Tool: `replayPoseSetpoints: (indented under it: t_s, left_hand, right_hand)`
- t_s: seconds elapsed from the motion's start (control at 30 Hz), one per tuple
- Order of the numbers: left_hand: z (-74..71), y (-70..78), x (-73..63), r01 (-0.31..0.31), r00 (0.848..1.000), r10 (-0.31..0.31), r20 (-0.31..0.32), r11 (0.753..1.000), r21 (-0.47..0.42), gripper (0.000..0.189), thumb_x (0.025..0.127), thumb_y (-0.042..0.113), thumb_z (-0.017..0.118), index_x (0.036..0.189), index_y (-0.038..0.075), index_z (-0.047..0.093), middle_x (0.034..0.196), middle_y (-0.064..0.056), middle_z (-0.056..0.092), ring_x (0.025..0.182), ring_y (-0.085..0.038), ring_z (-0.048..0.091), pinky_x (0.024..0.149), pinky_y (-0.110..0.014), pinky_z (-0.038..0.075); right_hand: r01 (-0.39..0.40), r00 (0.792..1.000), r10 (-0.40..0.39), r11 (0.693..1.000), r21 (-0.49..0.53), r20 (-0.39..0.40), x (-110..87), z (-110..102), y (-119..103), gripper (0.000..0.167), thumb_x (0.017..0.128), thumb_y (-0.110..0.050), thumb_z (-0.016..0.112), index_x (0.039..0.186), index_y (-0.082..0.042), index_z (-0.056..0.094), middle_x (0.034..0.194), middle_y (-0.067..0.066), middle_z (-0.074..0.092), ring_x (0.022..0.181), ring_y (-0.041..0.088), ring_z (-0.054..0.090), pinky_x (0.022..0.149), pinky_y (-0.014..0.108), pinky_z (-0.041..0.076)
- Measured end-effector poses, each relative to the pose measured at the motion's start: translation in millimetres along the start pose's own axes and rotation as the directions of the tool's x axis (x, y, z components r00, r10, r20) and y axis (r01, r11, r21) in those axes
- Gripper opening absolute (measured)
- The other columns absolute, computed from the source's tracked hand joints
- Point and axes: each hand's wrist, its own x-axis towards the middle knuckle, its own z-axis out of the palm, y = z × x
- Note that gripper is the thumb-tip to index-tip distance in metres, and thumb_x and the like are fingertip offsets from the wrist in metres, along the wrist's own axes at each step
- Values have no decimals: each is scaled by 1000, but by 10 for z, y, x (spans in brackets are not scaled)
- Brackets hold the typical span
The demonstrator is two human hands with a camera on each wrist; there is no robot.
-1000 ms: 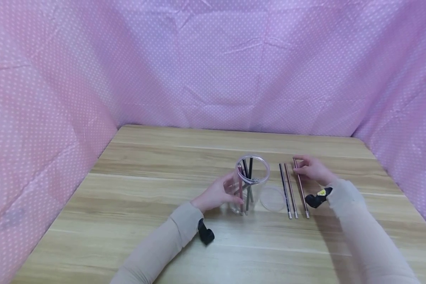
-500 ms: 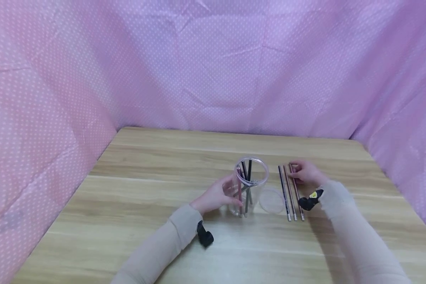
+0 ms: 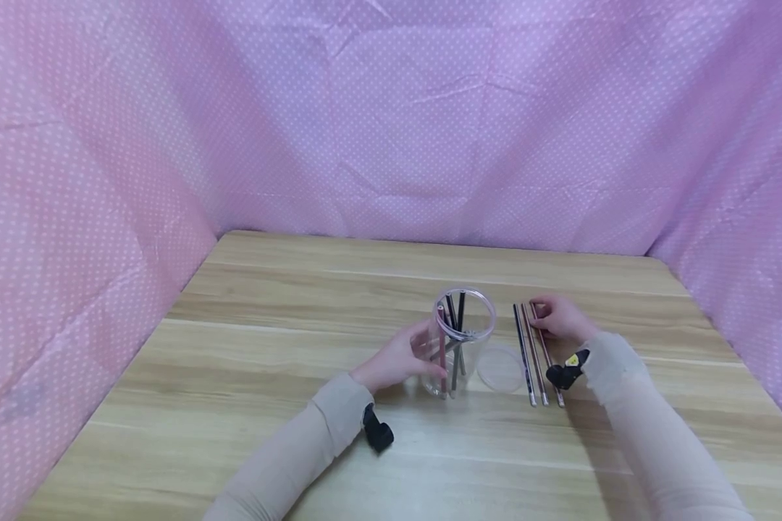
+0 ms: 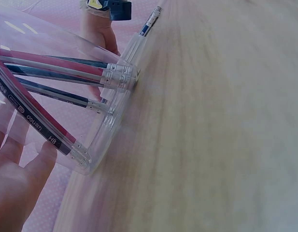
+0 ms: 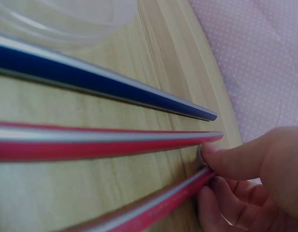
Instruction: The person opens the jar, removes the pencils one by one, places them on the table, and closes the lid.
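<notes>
My left hand (image 3: pixel 397 358) holds a clear plastic cup (image 3: pixel 489 312) from its left side, thumb in front. Several pencils stand leaning inside it, red-striped and dark blue; one navy-and-red pencil (image 4: pixel 30 116) carries "HB" print in the left wrist view. Right of the cup, three pencils lie side by side: a dark blue one (image 5: pixel 100 79), a red one (image 5: pixel 91 145) in the middle, and another red one (image 5: pixel 161 205) on the right. Thumb and fingers of my right hand (image 3: pixel 560 318) pinch the right-hand red pencil at its far end, the thumb close to the middle pencil.
A round clear lid (image 3: pixel 500 367) lies flat between the cup and the pencil row. The wooden table (image 3: pixel 300 304) has its far edge against pink dotted cloth (image 3: pixel 391 145), which also hangs at both sides.
My right hand has moved left with the right-hand red pencil, bringing it closer to the other two; in the last half second it barely moved. The left hand and cup have stayed in place.
</notes>
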Motion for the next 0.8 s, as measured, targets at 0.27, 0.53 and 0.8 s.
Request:
replayPoseSetpoints:
  t_s: [0.27, 0.53, 0.8]
  left_hand:
    - [-12, -35, 28, -5, 1000, 5, 10, 1000, -31, 90, 68, -1, 78, 145, 21, 37, 148, -2, 42, 138, -23, 36, 116, -42, 26]
    - [-12, -23, 8, 4, 1000, -4, 9, 1000, -21, 88, 69, 0, 78, 144, 20, 38, 147, -3, 42, 137, -24, 37, 116, -43, 27]
    - [-25, -23, 29, 1, 1000, 0, 14, 999, -38, 89, 69, -1, 78, 145, 19, 37, 148, -3, 42, 137, -23, 37, 116, -42, 26]
  right_hand:
    - [-3, 1000, 3, 999, -32, -9, -6, 1, -25, 50, 89, -1, 57, 130, 18, 37, 97, 26, 61, 75, 14, 59, 60, 23, 53]
    - [-5, 1000, 5, 999, -45, -9, -16, 6, -24, 48, 89, -1, 57, 129, 18, 39, 91, 21, 61, 69, 12, 57, 58, 23, 52]
    - [-25, 1000, 24, 998, -56, -7, -29, -10, -67, 50, 89, -2, 57, 131, 19, 36, 93, 24, 61, 73, 15, 59, 60, 24, 54]
